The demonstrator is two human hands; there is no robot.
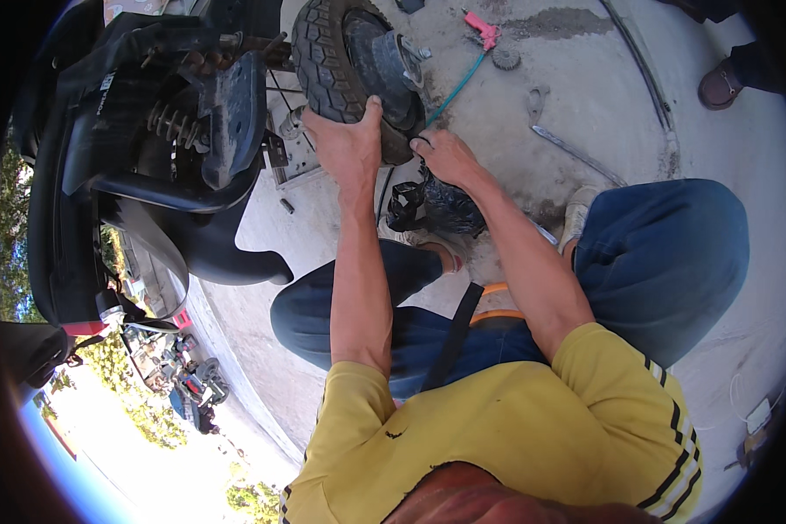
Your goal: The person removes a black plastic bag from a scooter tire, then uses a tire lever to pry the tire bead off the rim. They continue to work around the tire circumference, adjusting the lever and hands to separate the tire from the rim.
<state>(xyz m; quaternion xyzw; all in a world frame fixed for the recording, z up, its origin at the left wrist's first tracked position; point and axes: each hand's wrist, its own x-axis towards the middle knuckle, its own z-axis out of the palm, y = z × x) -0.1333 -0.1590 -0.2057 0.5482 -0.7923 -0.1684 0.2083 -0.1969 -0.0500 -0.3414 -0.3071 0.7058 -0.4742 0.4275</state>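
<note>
A scooter wheel with a knobbly black tyre point(323, 70) stands tilted on the ground before me, its dark hub point(377, 57) facing right. My left hand point(348, 150) grips the tread from the near left side, thumb up against the sidewall. At the tyre's lower right edge, the curled fingers of my right hand point(445, 159) close on the wheel; their tips are partly hidden. Under my right wrist lies a crumpled black plastic bag point(452, 208), between my feet.
A black scooter point(148, 175) with a coil spring fills the left side. On the concrete lie a pink air gun point(481, 31) with a teal hose, a round gear-like part point(506, 58), a wrench point(535, 105) and a metal lever point(576, 154). Another person's shoe point(720, 86) is far right.
</note>
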